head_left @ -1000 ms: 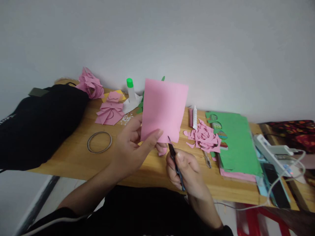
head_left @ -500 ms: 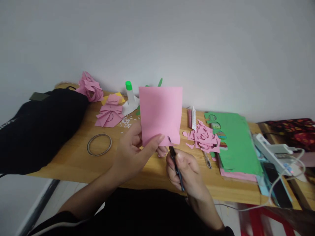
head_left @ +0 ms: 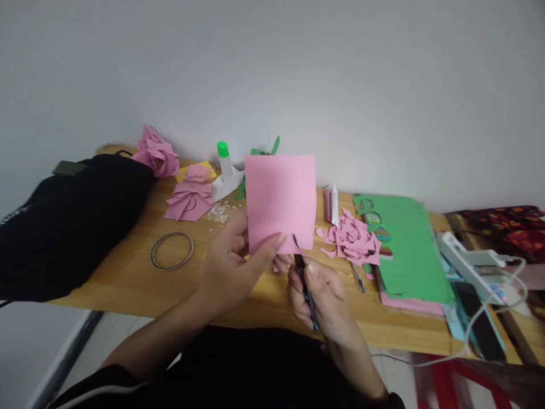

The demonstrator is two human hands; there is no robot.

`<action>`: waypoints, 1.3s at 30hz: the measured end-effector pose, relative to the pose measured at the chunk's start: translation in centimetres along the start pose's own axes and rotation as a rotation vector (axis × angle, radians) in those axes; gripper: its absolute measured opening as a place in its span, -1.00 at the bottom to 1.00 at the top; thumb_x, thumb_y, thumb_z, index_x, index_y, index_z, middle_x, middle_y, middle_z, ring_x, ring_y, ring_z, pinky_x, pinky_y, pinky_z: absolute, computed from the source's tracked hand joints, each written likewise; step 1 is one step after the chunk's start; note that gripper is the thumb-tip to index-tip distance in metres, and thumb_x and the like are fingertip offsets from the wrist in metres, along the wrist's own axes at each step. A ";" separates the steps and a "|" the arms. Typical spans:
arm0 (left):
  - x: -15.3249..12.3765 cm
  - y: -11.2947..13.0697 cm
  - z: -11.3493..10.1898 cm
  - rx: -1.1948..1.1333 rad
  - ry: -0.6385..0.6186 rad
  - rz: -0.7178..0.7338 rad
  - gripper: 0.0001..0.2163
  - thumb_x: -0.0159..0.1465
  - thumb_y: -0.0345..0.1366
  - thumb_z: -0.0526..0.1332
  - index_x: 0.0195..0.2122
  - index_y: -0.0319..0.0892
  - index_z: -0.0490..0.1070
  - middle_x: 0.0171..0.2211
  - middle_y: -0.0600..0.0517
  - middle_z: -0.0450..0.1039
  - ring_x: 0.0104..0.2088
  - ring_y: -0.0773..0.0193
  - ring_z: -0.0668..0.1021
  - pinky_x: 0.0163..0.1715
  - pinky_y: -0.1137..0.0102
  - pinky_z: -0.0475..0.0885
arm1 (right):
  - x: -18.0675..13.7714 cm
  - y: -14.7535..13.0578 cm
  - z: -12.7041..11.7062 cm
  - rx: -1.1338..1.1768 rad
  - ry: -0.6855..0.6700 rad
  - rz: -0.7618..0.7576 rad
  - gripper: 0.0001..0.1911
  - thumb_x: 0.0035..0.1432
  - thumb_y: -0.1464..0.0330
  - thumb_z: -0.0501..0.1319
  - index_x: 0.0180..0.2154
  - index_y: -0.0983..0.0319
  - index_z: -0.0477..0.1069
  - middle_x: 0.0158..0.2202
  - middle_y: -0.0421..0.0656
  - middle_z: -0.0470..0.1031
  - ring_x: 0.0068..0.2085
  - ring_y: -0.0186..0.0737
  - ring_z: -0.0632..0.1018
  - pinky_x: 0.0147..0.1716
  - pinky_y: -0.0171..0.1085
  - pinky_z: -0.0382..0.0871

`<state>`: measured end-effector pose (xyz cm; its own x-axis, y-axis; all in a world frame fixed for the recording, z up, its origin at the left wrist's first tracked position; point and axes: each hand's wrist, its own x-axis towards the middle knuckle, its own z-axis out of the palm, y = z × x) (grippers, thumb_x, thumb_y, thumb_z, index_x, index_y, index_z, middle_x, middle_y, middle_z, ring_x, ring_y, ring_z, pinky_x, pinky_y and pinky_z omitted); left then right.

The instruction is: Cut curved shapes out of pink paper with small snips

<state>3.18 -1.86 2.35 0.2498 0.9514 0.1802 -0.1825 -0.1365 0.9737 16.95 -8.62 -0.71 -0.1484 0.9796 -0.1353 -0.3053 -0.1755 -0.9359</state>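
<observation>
A slip of the dark tool [head_left: 300,265] could be tearing the pink sheet [head_left: 281,196], which is standing upright left of the green stack [head_left: 411,250]. The left hand [head_left: 229,264] is pinching the sheet's lower part, thumb in front, other fingers curling behind; the right hand [head_left: 324,291], also left of the stack, is gripping the tool, tip pointing up.

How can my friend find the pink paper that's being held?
Find the wooden table. Above its middle, the left hand holds up a pink sheet. Unlike the pink scraps lying to its right, it is one broad piece, raised off the table.
</observation>
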 end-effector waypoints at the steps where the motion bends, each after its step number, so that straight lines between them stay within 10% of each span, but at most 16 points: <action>1: 0.0 0.0 0.0 -0.004 0.003 0.003 -0.91 0.21 -0.37 0.28 -0.29 -0.16 0.37 -0.57 0.14 0.54 -0.61 0.31 0.59 -0.61 0.48 0.55 | 0.0 0.0 0.0 0.000 0.005 0.004 -0.52 0.27 -0.06 0.04 -0.46 0.19 0.19 -0.76 -0.42 0.09 -0.77 -0.52 0.02 -0.82 -0.47 -0.07; 39: -0.1 0.0 0.5 -0.087 -0.041 -0.018 -0.90 0.22 -0.40 0.27 -0.27 -0.15 0.36 -0.62 0.16 0.52 -0.65 0.33 0.57 -0.65 0.53 0.51 | 0.3 0.4 0.5 0.029 0.025 -0.101 -0.55 0.34 0.03 0.01 -0.46 0.20 0.19 -0.74 -0.42 0.08 -0.76 -0.52 0.03 -0.82 -0.48 -0.07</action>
<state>3.65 -2.06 2.41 0.2923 0.9410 0.1704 -0.2587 -0.0937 0.9614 16.29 -8.47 -0.90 -0.0924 0.9945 -0.0489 -0.3445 -0.0780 -0.9355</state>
